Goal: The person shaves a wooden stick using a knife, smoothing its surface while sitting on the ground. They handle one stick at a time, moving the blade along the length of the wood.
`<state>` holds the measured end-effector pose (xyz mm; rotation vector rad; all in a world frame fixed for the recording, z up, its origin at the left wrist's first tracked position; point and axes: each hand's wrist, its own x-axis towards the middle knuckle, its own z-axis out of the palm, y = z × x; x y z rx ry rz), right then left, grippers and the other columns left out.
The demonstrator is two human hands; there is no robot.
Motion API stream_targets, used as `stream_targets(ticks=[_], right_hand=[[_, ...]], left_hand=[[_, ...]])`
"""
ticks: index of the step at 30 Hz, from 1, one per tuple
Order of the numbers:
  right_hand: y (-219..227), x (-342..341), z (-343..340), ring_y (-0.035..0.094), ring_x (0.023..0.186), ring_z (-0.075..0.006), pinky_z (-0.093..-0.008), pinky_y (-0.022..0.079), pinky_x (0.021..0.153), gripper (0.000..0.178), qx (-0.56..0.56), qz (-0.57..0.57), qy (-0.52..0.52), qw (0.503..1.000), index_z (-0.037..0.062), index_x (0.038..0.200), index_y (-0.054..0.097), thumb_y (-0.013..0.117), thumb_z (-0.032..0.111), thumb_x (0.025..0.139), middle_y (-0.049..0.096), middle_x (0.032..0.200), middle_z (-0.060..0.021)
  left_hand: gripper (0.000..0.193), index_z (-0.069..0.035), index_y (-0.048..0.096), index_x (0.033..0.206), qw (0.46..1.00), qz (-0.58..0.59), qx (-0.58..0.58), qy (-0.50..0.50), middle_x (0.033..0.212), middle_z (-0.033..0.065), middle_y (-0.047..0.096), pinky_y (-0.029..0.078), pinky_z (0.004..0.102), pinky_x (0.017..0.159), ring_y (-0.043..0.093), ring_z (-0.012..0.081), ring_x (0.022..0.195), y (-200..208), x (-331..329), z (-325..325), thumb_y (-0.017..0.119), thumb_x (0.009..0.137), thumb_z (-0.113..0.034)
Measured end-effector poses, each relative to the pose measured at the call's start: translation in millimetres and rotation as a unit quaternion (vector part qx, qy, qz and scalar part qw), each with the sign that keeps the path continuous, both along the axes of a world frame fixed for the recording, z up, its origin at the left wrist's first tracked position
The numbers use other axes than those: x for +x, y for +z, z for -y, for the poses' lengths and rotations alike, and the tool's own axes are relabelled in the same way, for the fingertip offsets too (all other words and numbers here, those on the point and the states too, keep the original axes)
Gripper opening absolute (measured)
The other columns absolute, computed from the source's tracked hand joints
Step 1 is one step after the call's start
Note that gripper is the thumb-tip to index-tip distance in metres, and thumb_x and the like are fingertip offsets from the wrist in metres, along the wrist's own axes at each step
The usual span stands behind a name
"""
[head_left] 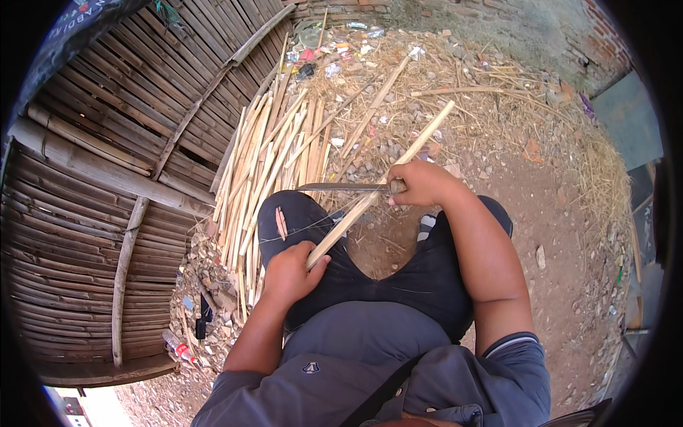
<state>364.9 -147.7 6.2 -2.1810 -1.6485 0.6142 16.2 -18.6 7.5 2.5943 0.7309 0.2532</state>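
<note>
Over a person's bent knees, the right hand is gripping the handle of a knife, its fingers wrapping around the grip and its dark blade pointing toward 9 o'clock. The left hand, at 7 o'clock, is clasping the lower end of a long pale strip, which is slanting up between the two hands and extending past the right one toward 1 o'clock. The knife is crossing the strip just beside the right hand; whether the blade is biting into it, the view is not showing.

Beneath the work, dark trousers are covering the spread legs, with a tear opening at the left knee. A grey shirt is filling the space at 6 o'clock, and striped footwear is showing between the legs.

Farther out, a pile of similar strips is lying at 10 o'clock, most of them running lengthwise away from the person. A bamboo wall is rising from 9 to 11 o'clock, while a plastic bottle with a red label is resting at 8. Scattered litter is dotting the ground at 12, dry straw is spreading across 1 to 2, and a grey panel is standing between 2 and 3 o'clock.
</note>
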Motion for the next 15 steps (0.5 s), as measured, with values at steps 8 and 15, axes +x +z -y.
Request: stream_targets(ticks=[8, 15], right_hand=[[5.3, 0.0, -1.8, 0.075, 0.111, -0.0399, -0.0494, 0.058, 0.094, 0.060, -0.036, -0.001, 0.001, 0.999, 0.0096, 0.130, 0.073, 0.089, 0.045, 0.084, 0.078, 0.111, -0.0197], [-2.0, 0.9, 0.1, 0.075, 0.104, -0.0398, -0.0479, 0.058, 0.090, 0.054, -0.003, 0.010, -0.003, 1.000, 0.0078, 0.123, 0.074, 0.090, 0.042, 0.084, 0.077, 0.106, -0.0214]], left_hand=[[0.031, -0.007, 0.074, 0.102, 1.000, 0.003, 0.005, -0.001, 0.084, 0.0168, 0.074, 0.057, 0.0495, 0.071, 0.074, 0.0406, 0.079, 0.8, 0.2, 0.7, 0.080, 0.096, -0.037], [0.031, -0.007, 0.072, 0.105, 0.999, -0.030, -0.012, 0.001, 0.093, 0.0187, 0.077, 0.059, 0.0519, 0.078, 0.075, 0.0422, 0.087, 7.6, 1.6, 2.1, 0.076, 0.098, -0.037]])
